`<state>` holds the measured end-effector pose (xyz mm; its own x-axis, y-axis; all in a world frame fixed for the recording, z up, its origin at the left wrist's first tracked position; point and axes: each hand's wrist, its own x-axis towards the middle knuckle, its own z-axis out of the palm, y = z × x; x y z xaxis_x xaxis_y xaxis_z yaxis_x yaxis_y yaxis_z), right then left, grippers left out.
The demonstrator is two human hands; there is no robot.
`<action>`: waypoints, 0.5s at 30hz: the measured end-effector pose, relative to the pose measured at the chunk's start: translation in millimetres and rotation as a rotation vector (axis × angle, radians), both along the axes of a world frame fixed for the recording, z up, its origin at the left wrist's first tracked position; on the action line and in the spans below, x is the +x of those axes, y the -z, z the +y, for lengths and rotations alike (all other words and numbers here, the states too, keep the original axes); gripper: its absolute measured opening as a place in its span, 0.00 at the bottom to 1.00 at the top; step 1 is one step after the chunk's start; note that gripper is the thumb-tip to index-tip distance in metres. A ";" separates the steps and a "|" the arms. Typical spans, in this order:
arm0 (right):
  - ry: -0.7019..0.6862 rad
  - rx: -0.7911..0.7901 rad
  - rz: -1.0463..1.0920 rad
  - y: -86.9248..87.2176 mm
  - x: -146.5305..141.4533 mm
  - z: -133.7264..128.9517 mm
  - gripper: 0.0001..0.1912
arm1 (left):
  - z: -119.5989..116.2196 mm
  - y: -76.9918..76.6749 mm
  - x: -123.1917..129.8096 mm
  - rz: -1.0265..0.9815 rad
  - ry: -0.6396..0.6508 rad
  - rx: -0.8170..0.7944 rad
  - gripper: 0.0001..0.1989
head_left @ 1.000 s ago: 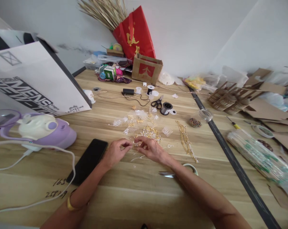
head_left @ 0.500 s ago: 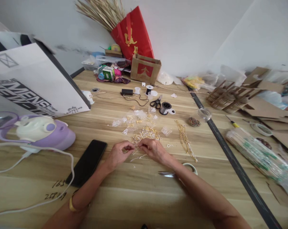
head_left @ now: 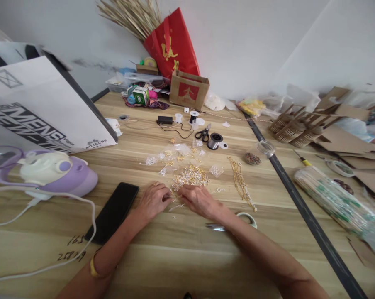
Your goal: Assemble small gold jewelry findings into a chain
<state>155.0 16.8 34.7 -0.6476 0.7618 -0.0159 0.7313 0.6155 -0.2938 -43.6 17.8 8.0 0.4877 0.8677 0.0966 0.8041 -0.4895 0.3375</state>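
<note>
My left hand (head_left: 155, 200) and my right hand (head_left: 197, 200) meet almost fingertip to fingertip over the table, at the near edge of a pile of gold and silver beads (head_left: 191, 174). Both have their fingers pinched together. Whatever sits in the fingertips is too small to make out. A short silver chain (head_left: 176, 207) lies on the wood just below the right fingers. Small clear bags of findings (head_left: 181, 150) are spread behind the pile. Gold chains (head_left: 241, 182) lie to the right. Under my right forearm rests a pair of scissors (head_left: 217, 226), partly covered.
A black phone (head_left: 114, 211) lies left of my left forearm, near a white cable (head_left: 94, 216) and a purple-and-cream bottle (head_left: 63, 172). Farther back are black-handled scissors (head_left: 203, 133) and a wire spool (head_left: 215, 141). Packed sticks (head_left: 333, 203) lie right of a black strip (head_left: 299, 199).
My left hand has turned so that its back shows more, with the fingers curled downward. My right hand has shifted slightly and flattened toward the table. The surrounding things stay put.
</note>
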 end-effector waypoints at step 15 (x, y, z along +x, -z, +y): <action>-0.151 0.135 -0.294 2.8 -11.1 7.9 0.08 | -0.7 -5.2 -1.2 0.006 0.003 -0.063 0.04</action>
